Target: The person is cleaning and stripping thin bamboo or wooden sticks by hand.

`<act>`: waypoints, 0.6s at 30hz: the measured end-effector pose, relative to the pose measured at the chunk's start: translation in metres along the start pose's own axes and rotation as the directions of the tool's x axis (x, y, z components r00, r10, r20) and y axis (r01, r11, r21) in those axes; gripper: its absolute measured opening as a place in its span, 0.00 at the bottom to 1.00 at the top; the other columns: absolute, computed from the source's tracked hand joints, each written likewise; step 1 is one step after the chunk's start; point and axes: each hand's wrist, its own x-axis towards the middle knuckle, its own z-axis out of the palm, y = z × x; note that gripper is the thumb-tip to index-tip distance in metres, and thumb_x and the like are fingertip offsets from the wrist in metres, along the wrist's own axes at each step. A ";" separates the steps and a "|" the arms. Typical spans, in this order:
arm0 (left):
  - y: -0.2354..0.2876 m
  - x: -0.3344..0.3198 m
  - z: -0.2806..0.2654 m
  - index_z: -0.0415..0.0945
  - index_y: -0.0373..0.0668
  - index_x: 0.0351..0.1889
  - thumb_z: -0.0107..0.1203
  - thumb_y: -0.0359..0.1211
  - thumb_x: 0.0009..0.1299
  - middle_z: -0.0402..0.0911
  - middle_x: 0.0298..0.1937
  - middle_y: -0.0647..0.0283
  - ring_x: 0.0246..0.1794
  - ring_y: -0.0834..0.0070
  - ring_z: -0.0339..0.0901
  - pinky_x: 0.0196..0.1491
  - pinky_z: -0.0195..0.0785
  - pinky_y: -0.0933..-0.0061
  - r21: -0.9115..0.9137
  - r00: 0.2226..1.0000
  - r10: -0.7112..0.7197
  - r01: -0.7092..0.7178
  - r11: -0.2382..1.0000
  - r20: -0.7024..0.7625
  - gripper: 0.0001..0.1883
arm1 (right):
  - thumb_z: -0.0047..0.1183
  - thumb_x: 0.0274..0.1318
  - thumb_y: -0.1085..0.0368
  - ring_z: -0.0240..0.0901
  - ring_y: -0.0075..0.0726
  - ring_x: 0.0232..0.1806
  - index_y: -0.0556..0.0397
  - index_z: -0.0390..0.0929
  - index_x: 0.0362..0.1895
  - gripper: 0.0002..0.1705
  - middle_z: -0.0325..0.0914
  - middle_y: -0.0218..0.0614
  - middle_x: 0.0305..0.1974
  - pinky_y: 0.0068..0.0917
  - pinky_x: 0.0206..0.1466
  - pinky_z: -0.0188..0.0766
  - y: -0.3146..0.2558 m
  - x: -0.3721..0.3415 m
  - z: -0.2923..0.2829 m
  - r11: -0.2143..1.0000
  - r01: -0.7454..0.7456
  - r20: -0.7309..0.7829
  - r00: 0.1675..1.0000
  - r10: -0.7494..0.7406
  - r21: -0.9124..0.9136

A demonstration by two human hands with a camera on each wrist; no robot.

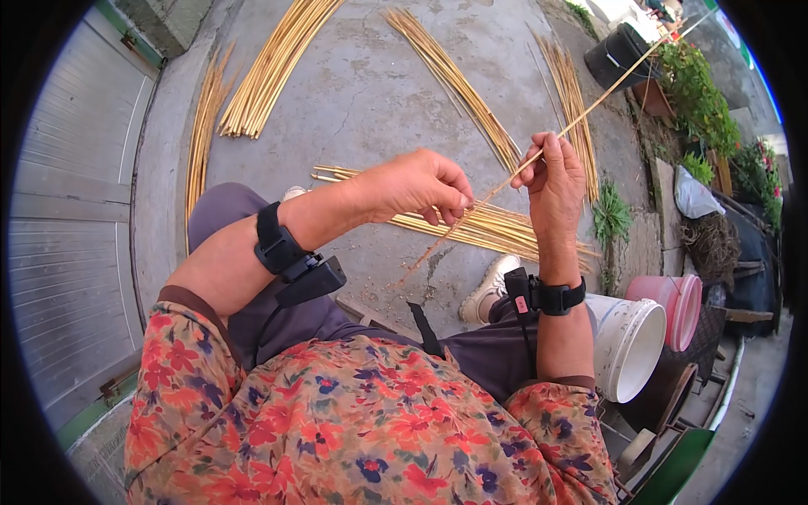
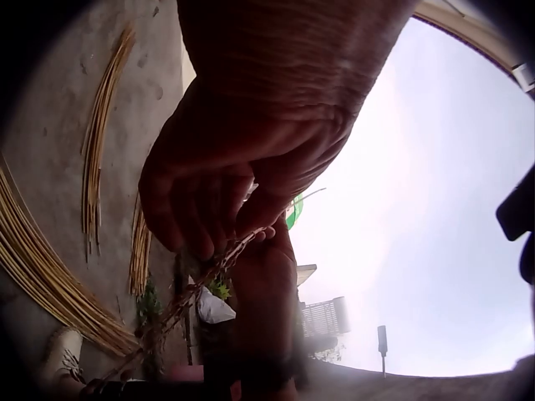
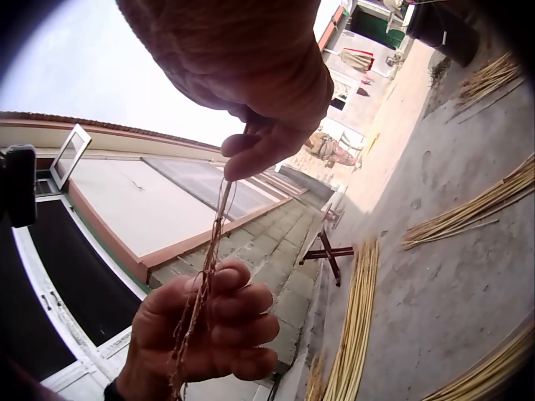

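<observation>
A long thin stalk (image 1: 614,87) runs diagonally across the head view, pale at its far upper end and brown and stringy at its lower end. My left hand (image 1: 412,187) pinches it along the brown part with fingers curled. Higher up, my right hand (image 1: 557,172) grips the same stalk between thumb and fingers. Loose brown fibres (image 3: 194,322) hang along the lower end in the right wrist view, passing in front of the left hand's curled fingers (image 3: 242,330). Beneath both hands, a bundle of yellow stalks (image 1: 497,229) lies on the ground.
More stalk bundles lie on the concrete: a thick one (image 1: 273,71) at left, another (image 1: 459,84) ahead, a thinner one (image 1: 575,109) at right. A white bucket (image 1: 619,345) and a pink bucket (image 1: 669,307) stand by the right leg. Green plants (image 1: 699,97) and a black bucket (image 1: 619,55) line the right side.
</observation>
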 end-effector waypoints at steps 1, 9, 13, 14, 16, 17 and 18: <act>0.000 0.000 0.001 0.74 0.36 0.34 0.51 0.30 0.61 0.76 0.27 0.66 0.29 0.83 0.73 0.31 0.68 0.82 0.000 1.000 0.000 0.000 1.000 0.000 0.07 | 0.40 0.61 0.60 0.65 0.17 0.16 0.59 0.70 0.33 0.14 0.68 0.30 0.21 0.20 0.18 0.72 0.000 0.000 0.000 1.000 0.000 0.000 1.000 0.000 0.000; -0.001 0.003 0.003 0.75 0.39 0.30 0.51 0.31 0.60 0.75 0.26 0.68 0.29 0.84 0.72 0.31 0.67 0.83 -0.006 1.000 -0.024 0.024 1.000 -0.004 0.05 | 0.40 0.60 0.60 0.64 0.17 0.16 0.60 0.70 0.33 0.14 0.68 0.30 0.21 0.20 0.18 0.71 0.000 -0.001 0.001 0.999 0.021 -0.005 1.000 -0.021 -0.041; -0.002 0.004 0.003 0.75 0.40 0.29 0.52 0.32 0.60 0.75 0.26 0.69 0.29 0.84 0.72 0.31 0.67 0.83 -0.012 1.000 -0.007 0.006 1.000 -0.001 0.06 | 0.40 0.60 0.60 0.64 0.17 0.16 0.60 0.70 0.33 0.14 0.68 0.30 0.21 0.20 0.18 0.71 0.000 -0.001 0.001 0.999 0.022 -0.005 1.000 -0.022 -0.047; -0.002 0.004 0.003 0.76 0.39 0.29 0.51 0.31 0.60 0.75 0.25 0.69 0.28 0.85 0.71 0.30 0.66 0.83 0.000 1.000 -0.003 0.003 1.000 -0.002 0.06 | 0.40 0.60 0.60 0.64 0.17 0.16 0.60 0.70 0.33 0.14 0.68 0.30 0.21 0.20 0.18 0.71 0.000 -0.001 0.002 0.999 0.021 -0.001 1.000 -0.021 -0.049; 0.000 0.004 0.004 0.76 0.39 0.28 0.51 0.31 0.60 0.75 0.25 0.69 0.28 0.85 0.71 0.30 0.66 0.83 0.011 1.000 0.001 -0.001 1.000 -0.003 0.06 | 0.40 0.60 0.60 0.64 0.17 0.16 0.60 0.70 0.33 0.14 0.68 0.30 0.21 0.20 0.18 0.71 0.000 -0.002 0.002 0.999 0.020 0.004 1.000 -0.020 -0.050; 0.002 0.003 0.004 0.76 0.39 0.28 0.51 0.31 0.59 0.75 0.25 0.70 0.28 0.85 0.71 0.30 0.66 0.84 0.032 1.000 0.009 -0.009 0.999 0.002 0.06 | 0.40 0.60 0.60 0.64 0.18 0.15 0.60 0.70 0.33 0.14 0.68 0.30 0.21 0.20 0.18 0.71 0.000 -0.002 0.002 0.999 0.018 0.003 1.000 -0.018 -0.050; 0.003 0.003 0.004 0.76 0.39 0.27 0.50 0.30 0.59 0.74 0.24 0.70 0.27 0.85 0.70 0.30 0.66 0.84 0.052 1.000 0.018 -0.018 0.998 0.006 0.06 | 0.40 0.60 0.60 0.64 0.18 0.15 0.60 0.70 0.33 0.14 0.68 0.30 0.21 0.20 0.18 0.71 0.000 -0.002 0.002 0.999 0.016 0.003 1.000 -0.016 -0.049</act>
